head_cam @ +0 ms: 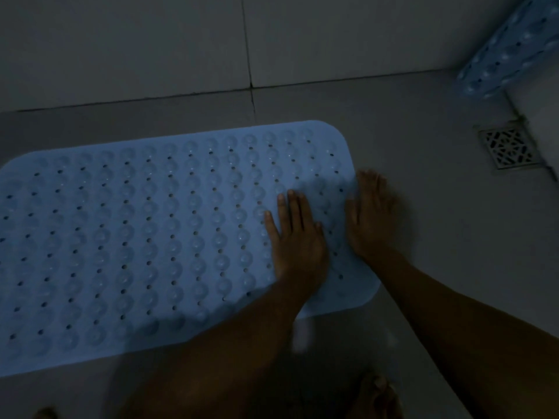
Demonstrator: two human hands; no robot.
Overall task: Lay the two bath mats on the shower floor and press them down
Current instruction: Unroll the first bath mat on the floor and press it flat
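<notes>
A light blue bath mat (145, 237) with rows of bumps and small holes lies flat on the grey tiled shower floor (423, 267). My left hand (295, 237) presses flat on the mat's right part, fingers straight. Just to its right, my right hand (370, 216) lies flat over the mat's right edge, fingers straight and partly on the floor. A second blue mat (511, 46) leans in the top right corner, partly cut off by the frame.
A square metal floor drain (508, 148) sits at the right, below the second mat. The tiled wall (181, 40) meets the floor just behind the laid mat. My bare foot (378, 397) shows at the bottom edge.
</notes>
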